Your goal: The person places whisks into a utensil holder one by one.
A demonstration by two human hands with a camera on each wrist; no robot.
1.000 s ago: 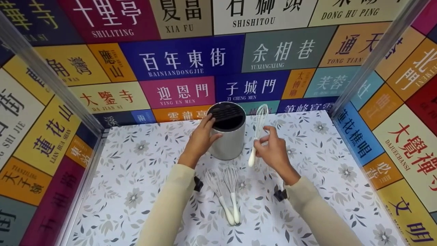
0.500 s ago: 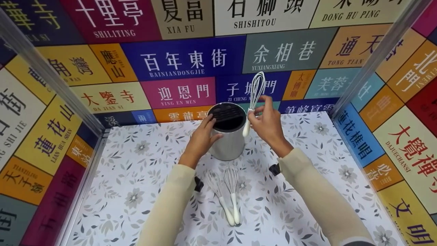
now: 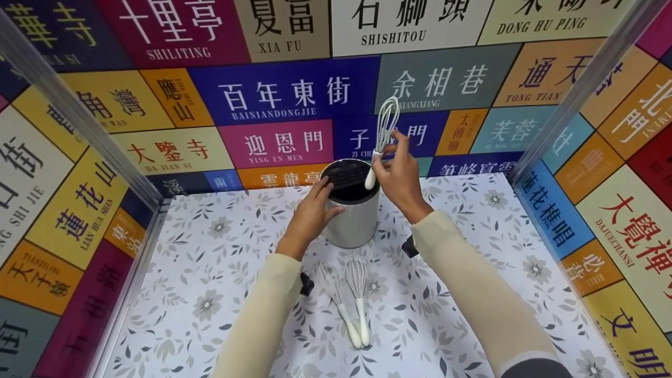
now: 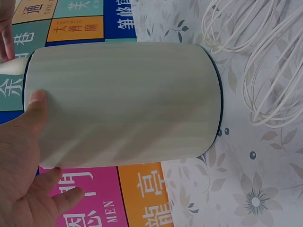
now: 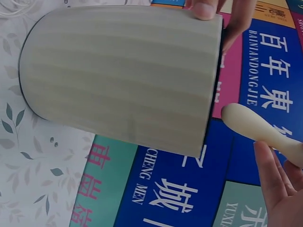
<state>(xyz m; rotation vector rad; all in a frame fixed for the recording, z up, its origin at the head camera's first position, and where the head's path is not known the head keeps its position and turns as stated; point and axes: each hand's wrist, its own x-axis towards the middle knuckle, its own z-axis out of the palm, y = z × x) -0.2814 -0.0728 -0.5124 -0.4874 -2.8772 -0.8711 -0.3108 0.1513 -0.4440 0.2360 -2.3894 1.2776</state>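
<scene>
A pale cylindrical utensil holder (image 3: 353,226) with a black slotted insert stands upright on the table. My left hand (image 3: 311,215) grips its upper left side, with the thumb (image 4: 37,109) lying on the wall in the left wrist view. My right hand (image 3: 401,176) pinches a whisk (image 3: 387,126) where the wires meet the cream handle. The whisk is held wires up, its handle end overlapping the right part of the holder's opening in the head view. From the right wrist, the handle (image 5: 248,124) appears beyond the holder's rim, apart from it.
Two more whisks, one left (image 3: 349,328) and one right (image 3: 362,323), lie side by side in front of the holder, handles toward me. The floral-covered table (image 3: 210,273) is bounded by a lettered back wall (image 3: 294,89) and side panels.
My right hand has raised the whisk from beside the holder and carried it left, bringing the handle end over the opening. The left hand and the two lying whisks have stayed put.
</scene>
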